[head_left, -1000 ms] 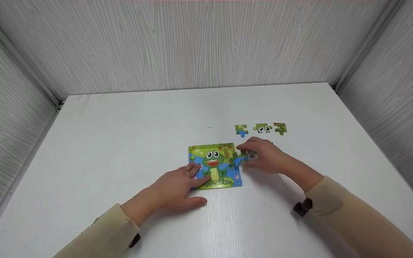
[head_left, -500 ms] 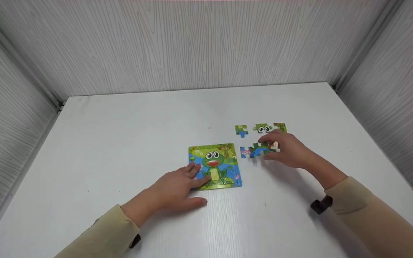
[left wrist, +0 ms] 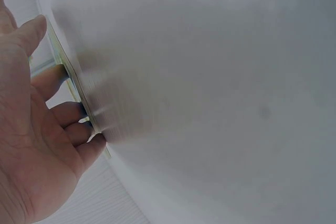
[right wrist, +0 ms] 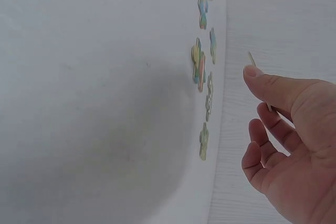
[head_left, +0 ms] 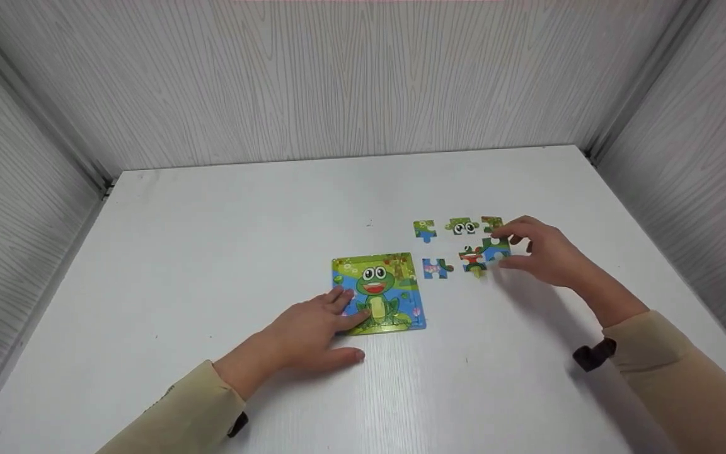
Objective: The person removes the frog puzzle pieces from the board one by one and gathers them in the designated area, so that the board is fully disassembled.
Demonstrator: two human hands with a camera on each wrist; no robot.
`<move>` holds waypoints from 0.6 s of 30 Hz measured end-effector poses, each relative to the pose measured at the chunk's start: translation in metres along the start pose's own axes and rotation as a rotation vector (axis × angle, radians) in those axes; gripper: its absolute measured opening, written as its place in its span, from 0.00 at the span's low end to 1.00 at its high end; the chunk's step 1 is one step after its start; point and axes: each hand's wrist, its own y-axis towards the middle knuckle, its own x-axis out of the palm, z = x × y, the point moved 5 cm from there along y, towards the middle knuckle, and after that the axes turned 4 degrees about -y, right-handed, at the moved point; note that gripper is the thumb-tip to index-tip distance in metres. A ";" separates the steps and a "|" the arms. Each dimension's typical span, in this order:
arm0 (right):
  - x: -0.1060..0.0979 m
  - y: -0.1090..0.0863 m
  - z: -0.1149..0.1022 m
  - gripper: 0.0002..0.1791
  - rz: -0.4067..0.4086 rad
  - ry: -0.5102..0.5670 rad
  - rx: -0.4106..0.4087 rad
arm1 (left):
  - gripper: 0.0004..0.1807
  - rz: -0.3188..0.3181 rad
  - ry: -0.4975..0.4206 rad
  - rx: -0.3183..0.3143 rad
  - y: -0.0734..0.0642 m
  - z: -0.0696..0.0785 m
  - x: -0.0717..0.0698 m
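"What do you see furthest left?"

"The left hand (head_left: 309, 331), its fingers straight and spread apart, resting on the near-left corner of the frog board (head_left: 383, 284). The thumb points out past the board's near edge. The board lies flat on the tabletop (head_left: 243, 233)."

"And right of the board?"

"Loose puzzle pieces in two rough rows. First a green-and-blue piece (head_left: 425, 228) in the far row, then a pink-flower piece (head_left: 433, 268) in the near one, just beside the board. Next come the eyes piece (head_left: 462, 226), far row, and the red-mouth piece (head_left: 473, 260), nearer."

"After those?"

"A red-edged green piece (head_left: 492, 223) ends the far row. Nearer is the blue-green piece (head_left: 497, 251), pinched between the thumb and fingers of the right hand (head_left: 546, 255)."

"Is it touching the red-mouth piece?"

"I can't tell; they overlap from the head view. The right wrist view shows only its thin edge."
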 end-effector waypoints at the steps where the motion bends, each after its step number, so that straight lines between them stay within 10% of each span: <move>1: -0.002 -0.001 0.002 0.26 0.003 0.001 0.007 | 0.40 0.007 0.000 0.006 0.000 0.000 0.000; 18: -0.005 -0.004 0.036 0.24 -0.038 0.045 0.134 | 0.41 0.009 0.002 0.000 0.000 -0.001 0.002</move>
